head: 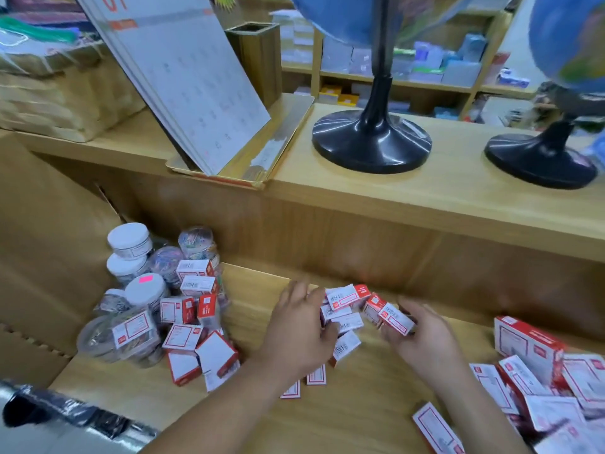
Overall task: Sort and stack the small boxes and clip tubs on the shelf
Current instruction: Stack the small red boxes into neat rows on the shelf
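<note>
Wood first: the lower shelf is your work surface, below a ledge carrying two black globe stands and a desk calendar. At the shelf's left end the clip tubs are heaped on one another, with tumbled boxes leaning against them. At the right lies a loose pile of larger boxes. Between these, mid-shelf, sits the cluster of small boxes you are gathering.

Your left hand lies against the cluster's left side, thumb on a box; blur hides whether it pinches anything. Your right hand has its fingers curled round the held box at the cluster's right edge.

I judge you are early in the sorting, since nothing is squared up yet. Next you will need to turn the small boxes label-side alike, press them into an even row and set the held box on it.
</note>
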Available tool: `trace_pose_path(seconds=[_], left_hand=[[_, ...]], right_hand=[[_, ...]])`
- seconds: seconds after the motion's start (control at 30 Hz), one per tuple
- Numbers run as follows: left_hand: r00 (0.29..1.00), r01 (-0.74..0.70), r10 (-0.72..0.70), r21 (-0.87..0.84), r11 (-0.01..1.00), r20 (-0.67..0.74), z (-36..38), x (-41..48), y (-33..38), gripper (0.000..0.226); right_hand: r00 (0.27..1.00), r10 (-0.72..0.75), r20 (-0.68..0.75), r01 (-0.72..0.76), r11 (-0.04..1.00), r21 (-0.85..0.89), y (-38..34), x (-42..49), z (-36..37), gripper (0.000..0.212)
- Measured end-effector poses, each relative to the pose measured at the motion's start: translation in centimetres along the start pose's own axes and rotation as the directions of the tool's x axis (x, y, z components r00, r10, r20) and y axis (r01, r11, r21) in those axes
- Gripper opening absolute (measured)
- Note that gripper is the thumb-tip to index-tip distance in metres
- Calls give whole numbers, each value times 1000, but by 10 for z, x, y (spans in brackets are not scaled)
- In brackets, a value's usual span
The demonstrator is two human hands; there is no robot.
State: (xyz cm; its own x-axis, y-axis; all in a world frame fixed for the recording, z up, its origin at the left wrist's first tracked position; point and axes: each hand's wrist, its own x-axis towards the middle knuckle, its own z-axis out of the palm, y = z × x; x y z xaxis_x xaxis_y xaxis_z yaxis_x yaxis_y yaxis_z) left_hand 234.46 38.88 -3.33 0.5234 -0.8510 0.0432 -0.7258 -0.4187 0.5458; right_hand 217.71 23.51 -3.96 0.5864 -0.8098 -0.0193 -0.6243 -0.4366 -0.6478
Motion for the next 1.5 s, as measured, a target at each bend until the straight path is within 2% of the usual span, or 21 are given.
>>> trace_pose_path(seconds=[0.1,0.17,0.27,0.37,0.43,0.6,0.73,0.83,0.97,1.0,1.07,1.13,1.2,1.3,1.37,1.43,1.5], left_hand=[[986,-164,166,64,984,-26,2,26,19,44],[972,-235,232,122,964,37,8,41,31,46],[965,-250,224,221,943,139,16,56,42,44],[965,-246,201,313,917,170,18,64,49,36],[956,-279,225,347,896,189,17,66,52,33],[922,-371,281,406,835,267,17,71,58,36],[918,-371,269,389,843,292,21,72,64,36],[942,-292,218,305,906,255,14,70,66,43],[972,-231,233,168,958,12,-7,56,58,34],[969,-233,240,108,966,-58,-12,49,56,32],[962,-244,243,2,970,-124,-18,34,51,29],[969,-222,210,-83,972,-129,-22,16,46,29],[973,-188,172,-97,977,-151,-23,-1,38,30],[978,-113,88,-125,986,-188,-20,-19,25,28],[982,-60,17,-227,972,-189,-20,-30,21,27],[983,-10,-52,-333,943,-176,-17,-42,19,26],[982,79,-153,-498,863,-110,-11,-55,20,28]], right_hand=[[999,31,29,-32,999,17,0,3,0,14],[999,27,-23,-26,998,51,3,1,-1,19],[995,2,-100,6,996,87,8,-4,-8,25],[996,73,-49,-69,994,81,19,-5,-13,19],[991,134,-7,-131,979,156,24,-6,-15,15],[988,148,36,-152,948,280,27,-13,-20,20],[985,162,64,-174,939,297,26,-18,-20,16],[985,169,-24,-156,951,268,27,-23,-25,14],[983,147,-114,-159,981,-107,31,-16,-28,25],[983,149,-110,-164,976,-143,29,-10,-31,27],[982,173,-78,-178,981,-73,24,2,-36,28],[979,202,-9,-200,977,66,19,10,-37,26],[978,209,18,-209,966,152,19,13,-28,24],[987,160,-30,-153,975,162,16,14,-18,15],[996,79,-30,-72,981,180,6,12,-17,8],[999,-33,-29,37,989,142,-6,12,-13,11],[996,-89,6,88,993,74,-14,13,-5,17]])
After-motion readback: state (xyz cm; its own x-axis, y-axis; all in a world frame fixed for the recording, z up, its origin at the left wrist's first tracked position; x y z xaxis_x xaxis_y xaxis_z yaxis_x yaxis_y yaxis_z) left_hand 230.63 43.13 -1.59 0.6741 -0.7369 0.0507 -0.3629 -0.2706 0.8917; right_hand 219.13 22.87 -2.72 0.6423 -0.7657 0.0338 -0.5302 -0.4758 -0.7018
